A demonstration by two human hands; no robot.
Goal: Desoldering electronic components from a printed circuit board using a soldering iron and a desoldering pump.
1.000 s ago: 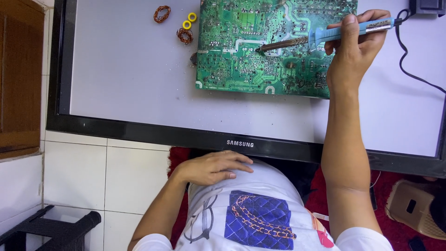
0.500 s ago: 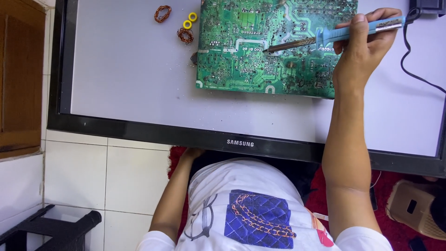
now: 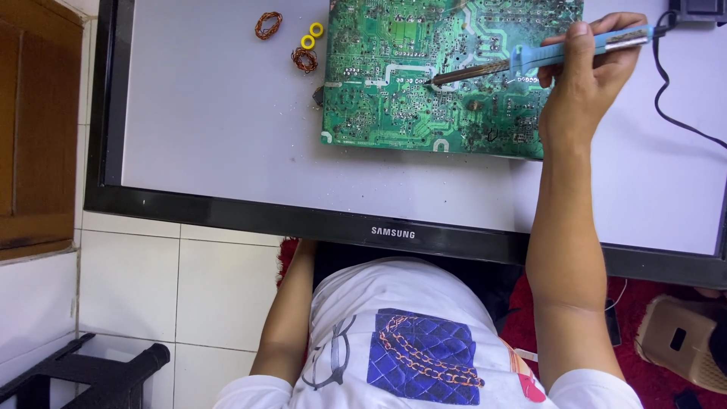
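My right hand (image 3: 587,79) grips a blue-handled soldering iron (image 3: 530,57) whose dark tip rests on a green circuit board (image 3: 394,106). The board lies solder-side up on the white face of a flat screen (image 3: 212,136) that lies flat like a table. My left hand is hidden under the screen's black lower frame; only the left forearm (image 3: 284,326) shows, running down beside my white printed shirt.
Two copper wire coils (image 3: 267,24) and two small yellow rings (image 3: 311,35) lie on the screen left of the board. The iron's black cable (image 3: 674,113) loops at the right. A wooden cabinet (image 3: 34,129), white tiles, a black stand (image 3: 83,371) and red carpet surround me.
My left hand left my lap and went under the screen's frame, out of sight. The right hand shifted the soldering iron's tip slightly across the board.
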